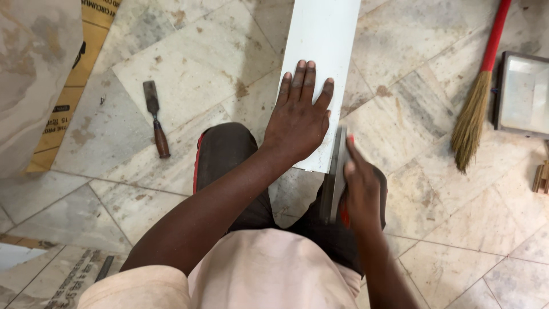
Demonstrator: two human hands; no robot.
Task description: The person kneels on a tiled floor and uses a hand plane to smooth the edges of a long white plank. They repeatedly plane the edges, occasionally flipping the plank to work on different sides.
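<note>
Pressing flat, open left hand (297, 117) steadies white board (321, 51); right hand (360, 186) beside it grips handsaw (337, 171) at board's edge. Chisel (155, 117) well left.

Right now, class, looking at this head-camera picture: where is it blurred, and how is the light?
Head view: the right hand and the grey tool it grips are smeared by motion blur; the left hand, flat on the white board, is sharp, as is the chisel; the light is soft and even, with faint shadows and no glare on the floor tiles.
</note>
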